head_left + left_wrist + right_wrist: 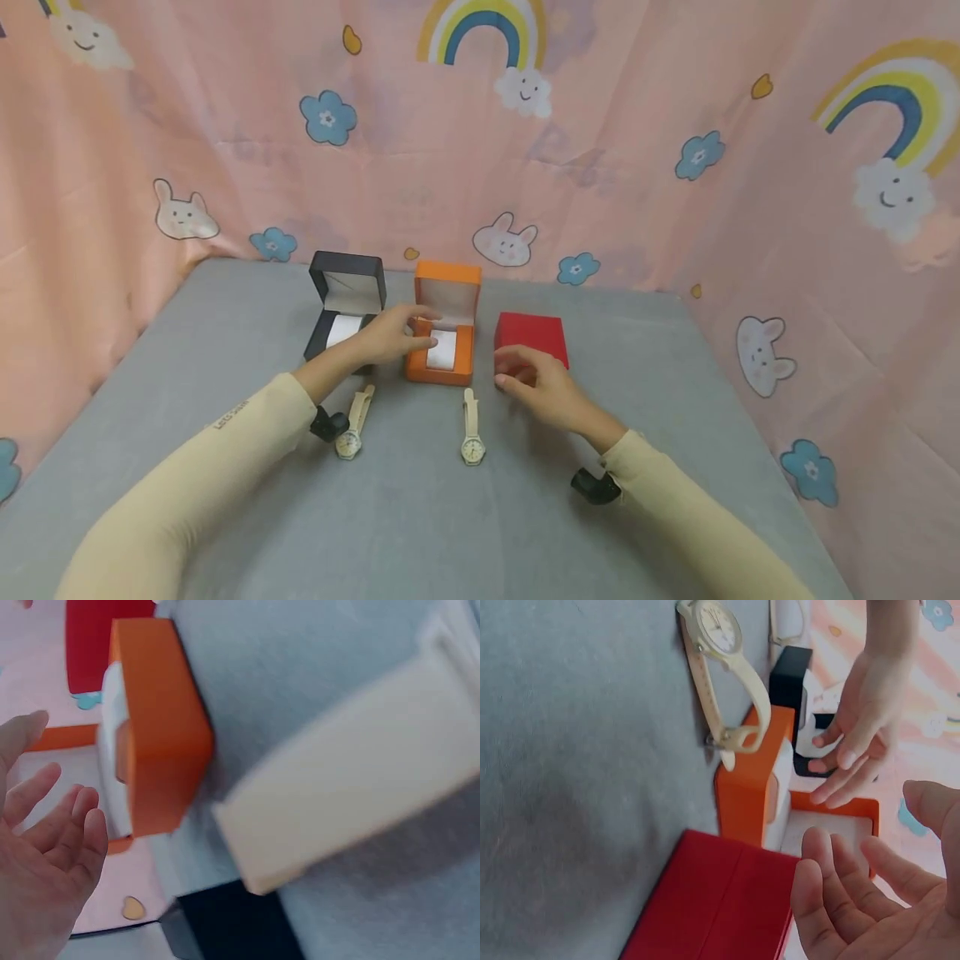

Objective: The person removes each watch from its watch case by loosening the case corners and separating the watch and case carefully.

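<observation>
In the head view, my left hand [392,335] reaches over the open orange watch box [442,377], its fingers spread loosely above the white cushion [441,352] inside. The left wrist view shows these fingers bent and holding nothing. My right hand [546,390] hovers at the front left of the closed red box [534,332], fingers slightly bent around no object. Behind my left hand stands an open black watch box [348,275] with a white cushion, partly covered by that hand. Two cream watches, one on the left [348,443] and one in the middle [472,450], lie in front of the boxes.
A grey cloth [450,533] covers the table. Pink curtains [420,183] with rainbows, rabbits and flowers hang behind and at both sides. Each wrist wears a black camera mount, one of them on the right wrist [596,487].
</observation>
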A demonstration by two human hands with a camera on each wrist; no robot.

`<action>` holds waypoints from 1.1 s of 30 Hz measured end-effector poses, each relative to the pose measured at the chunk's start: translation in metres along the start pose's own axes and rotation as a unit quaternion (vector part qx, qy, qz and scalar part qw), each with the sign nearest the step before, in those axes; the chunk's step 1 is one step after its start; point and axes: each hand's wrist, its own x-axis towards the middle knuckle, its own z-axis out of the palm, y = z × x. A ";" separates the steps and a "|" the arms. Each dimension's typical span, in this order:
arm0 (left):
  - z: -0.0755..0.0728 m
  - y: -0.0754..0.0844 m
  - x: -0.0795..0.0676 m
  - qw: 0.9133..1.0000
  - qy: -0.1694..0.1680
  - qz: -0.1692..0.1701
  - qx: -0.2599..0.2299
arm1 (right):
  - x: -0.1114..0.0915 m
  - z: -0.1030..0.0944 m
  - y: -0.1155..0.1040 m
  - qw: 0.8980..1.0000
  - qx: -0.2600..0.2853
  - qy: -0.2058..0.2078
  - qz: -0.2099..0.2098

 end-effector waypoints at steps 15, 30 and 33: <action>0.008 0.041 0.017 0.999 -0.007 0.033 -0.026 | -0.001 -0.030 0.014 1.000 0.015 0.016 0.015; 0.036 0.051 0.026 0.998 -0.015 0.029 -0.061 | -0.003 -0.053 0.040 0.998 0.039 0.040 0.017; 0.040 0.054 0.028 0.998 -0.017 0.027 -0.059 | -0.004 -0.055 0.046 0.998 0.036 0.049 0.016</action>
